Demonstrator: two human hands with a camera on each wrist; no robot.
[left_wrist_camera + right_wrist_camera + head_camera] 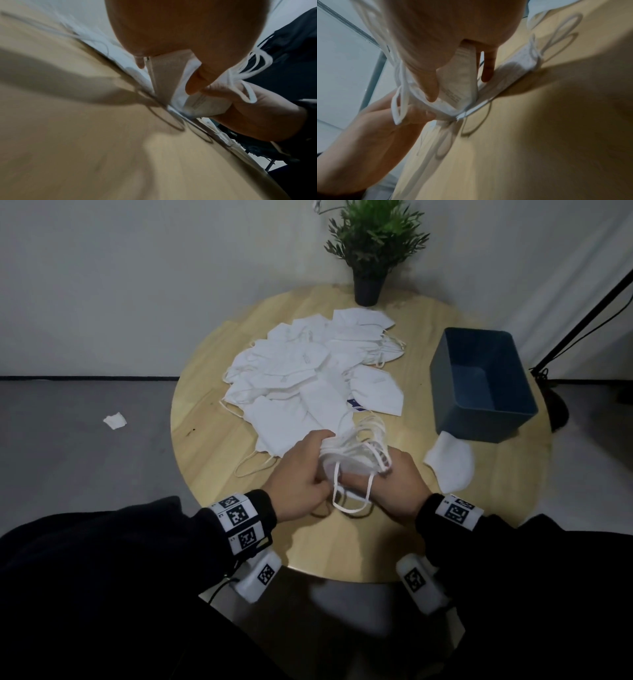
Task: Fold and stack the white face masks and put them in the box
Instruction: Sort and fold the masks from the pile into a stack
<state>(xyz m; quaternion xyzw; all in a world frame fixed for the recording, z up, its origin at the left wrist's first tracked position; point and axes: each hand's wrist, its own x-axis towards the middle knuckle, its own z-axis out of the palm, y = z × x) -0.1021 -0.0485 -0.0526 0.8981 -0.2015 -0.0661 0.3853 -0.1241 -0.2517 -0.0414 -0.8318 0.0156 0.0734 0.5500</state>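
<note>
Both hands hold one stack of folded white masks (346, 462) just above the near middle of the round wooden table (376, 549). My left hand (305, 474) grips the stack's left end and my right hand (402, 475) grips its right end. Ear loops (349, 505) hang down between the wrists. In the left wrist view the stack (164, 75) stands on edge, its lower edge at the tabletop. In the right wrist view the stack (458, 83) is pinched by my right hand. A loose pile of masks (301, 371) lies behind. The blue box (479, 419) stands open at the right.
One single mask (452, 463) lies in front of the box. A potted plant (370, 258) stands at the table's far edge. A scrap of white paper (114, 421) lies on the grey floor at left. A black stand leg (589, 313) slants past the box.
</note>
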